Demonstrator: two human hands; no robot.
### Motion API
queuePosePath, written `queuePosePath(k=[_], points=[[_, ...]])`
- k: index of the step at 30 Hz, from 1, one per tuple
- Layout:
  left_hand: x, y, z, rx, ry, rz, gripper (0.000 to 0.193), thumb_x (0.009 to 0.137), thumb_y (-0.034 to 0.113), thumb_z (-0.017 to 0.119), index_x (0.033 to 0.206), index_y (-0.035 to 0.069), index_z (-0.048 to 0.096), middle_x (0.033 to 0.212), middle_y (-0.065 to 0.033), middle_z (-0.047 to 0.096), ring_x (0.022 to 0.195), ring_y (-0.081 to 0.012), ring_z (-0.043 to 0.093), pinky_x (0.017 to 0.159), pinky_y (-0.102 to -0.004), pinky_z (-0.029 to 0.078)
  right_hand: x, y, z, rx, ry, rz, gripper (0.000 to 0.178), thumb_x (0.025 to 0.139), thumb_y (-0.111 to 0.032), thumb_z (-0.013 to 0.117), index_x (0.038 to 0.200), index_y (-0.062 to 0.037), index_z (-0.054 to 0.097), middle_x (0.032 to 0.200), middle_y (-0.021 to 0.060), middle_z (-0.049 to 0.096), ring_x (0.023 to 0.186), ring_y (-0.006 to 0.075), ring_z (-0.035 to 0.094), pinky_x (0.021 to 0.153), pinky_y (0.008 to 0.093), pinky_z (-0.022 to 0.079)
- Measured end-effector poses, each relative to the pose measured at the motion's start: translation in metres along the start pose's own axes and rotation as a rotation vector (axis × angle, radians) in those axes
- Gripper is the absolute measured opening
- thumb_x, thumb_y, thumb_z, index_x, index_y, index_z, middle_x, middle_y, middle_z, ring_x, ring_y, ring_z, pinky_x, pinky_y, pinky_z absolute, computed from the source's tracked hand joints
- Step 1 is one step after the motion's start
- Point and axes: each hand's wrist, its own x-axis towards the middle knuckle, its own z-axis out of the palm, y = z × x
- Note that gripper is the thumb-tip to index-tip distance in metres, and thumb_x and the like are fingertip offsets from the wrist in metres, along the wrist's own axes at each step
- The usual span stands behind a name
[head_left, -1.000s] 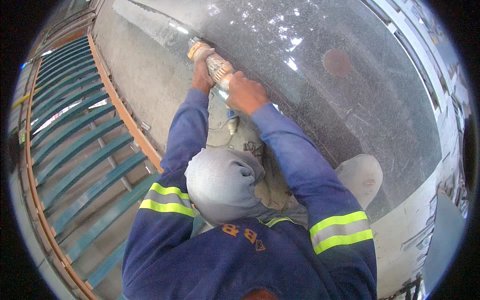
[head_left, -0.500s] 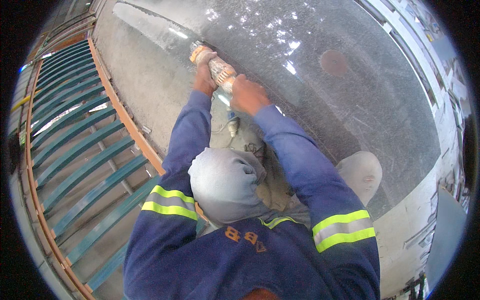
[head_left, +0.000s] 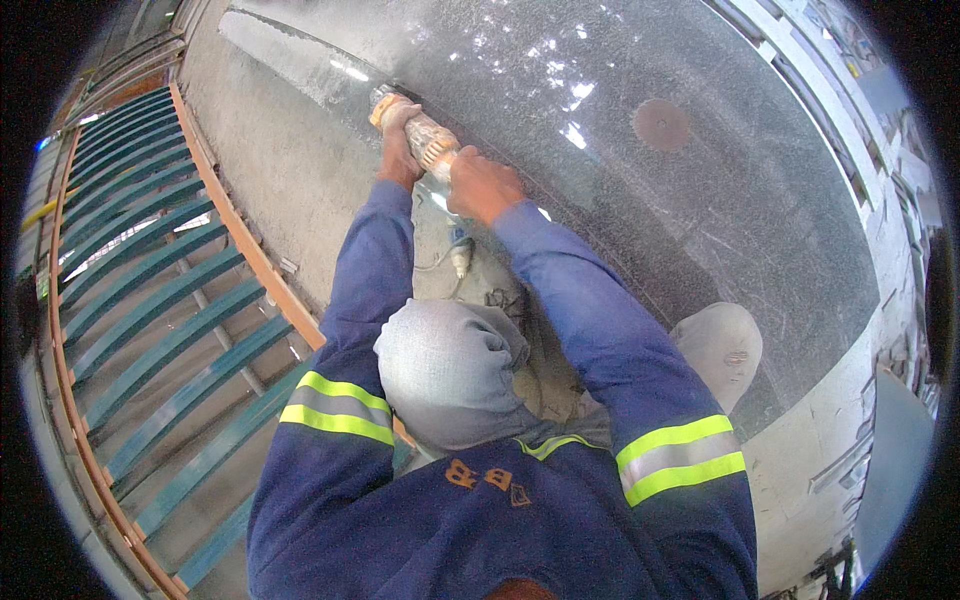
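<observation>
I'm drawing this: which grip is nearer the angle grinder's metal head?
The left grip, on the front of the angle grinder, just behind its metal head; the right grip is at the rear.

The right fingers (head_left: 467, 165) partly hide the power tool (head_left: 430, 141); the lower edge crops a slatted frame (head_left: 205, 322).

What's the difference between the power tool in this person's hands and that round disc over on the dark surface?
The power tool is long and bulky, while the round disc looks flat. The power tool is orange and dusty white; the round disc is reddish-brown. The left hand and right hand grip the power tool, whereas the round disc lies untouched on the dark surface. Both appear in the picture's upper half.
</observation>
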Motion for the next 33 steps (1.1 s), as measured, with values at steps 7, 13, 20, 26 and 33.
queuePosePath(k=[7, 13, 20, 26, 33], points=[[-0.005, 0.004, 0.005, -0.022, 0.013, -0.041, 0.022, 0.084, 0.019, 0.065, 0.098, 0.008, 0.052, 0.077, -0.0097, 0.057, 0.065, -0.0285, 0.063, 0.063, -0.0462, 0.058, 0.002, -0.002, 0.002, 0.024, -0.008, -0.008, 0.046, 0.075, -0.016, 0.071, 0.109, 0.0079, 0.051, 0.105, 0.0287, 0.067, 0.099, 0.0430, 0.068, 0.086, 0.0508, 0.053], [-0.014, -0.006, 0.010, -0.025, 0.047, -0.012, 0.029, 0.084, 0.018, 0.065, 0.105, 0.005, 0.049, 0.080, -0.0135, 0.058, 0.067, -0.0301, 0.064, 0.063, -0.0453, 0.058, -0.020, -0.002, -0.015, 0.017, -0.074, 0.030, 0.045, 0.076, -0.016, 0.069, 0.109, 0.0085, 0.050, 0.103, 0.0292, 0.067, 0.097, 0.0433, 0.068, 0.084, 0.0504, 0.054], [-0.016, -0.008, 0.019, -0.027, 0.021, -0.031, 0.029, 0.085, 0.019, 0.064, 0.104, 0.005, 0.048, 0.079, -0.0136, 0.058, 0.068, -0.0307, 0.064, 0.064, -0.0455, 0.058, -0.016, 0.004, -0.011, 0.029, -0.015, 0.002, 0.041, 0.077, -0.014, 0.068, 0.107, 0.0090, 0.051, 0.101, 0.0300, 0.067, 0.096, 0.0431, 0.068, 0.083, 0.0499, 0.055], [0.006, 0.006, -0.003, -0.009, 0.013, -0.005, 0.027, 0.084, 0.019, 0.066, 0.103, 0.007, 0.050, 0.080, -0.0104, 0.057, 0.067, -0.0283, 0.063, 0.063, -0.0456, 0.057, 0.004, -0.004, -0.002, 0.050, -0.001, -0.008, 0.042, 0.076, -0.015, 0.068, 0.108, 0.0091, 0.053, 0.102, 0.0287, 0.068, 0.095, 0.0425, 0.069, 0.083, 0.0491, 0.055], [-0.007, -0.001, 0.007, -0.031, 0.002, -0.030, 0.026, 0.085, 0.018, 0.066, 0.103, 0.008, 0.051, 0.081, -0.0097, 0.058, 0.069, -0.0287, 0.064, 0.064, -0.0465, 0.058, -0.005, 0.000, -0.003, 0.016, -0.009, 0.016, 0.048, 0.072, -0.017, 0.073, 0.108, 0.0080, 0.053, 0.099, 0.0251, 0.069, 0.094, 0.0390, 0.071, 0.081, 0.0469, 0.056]])
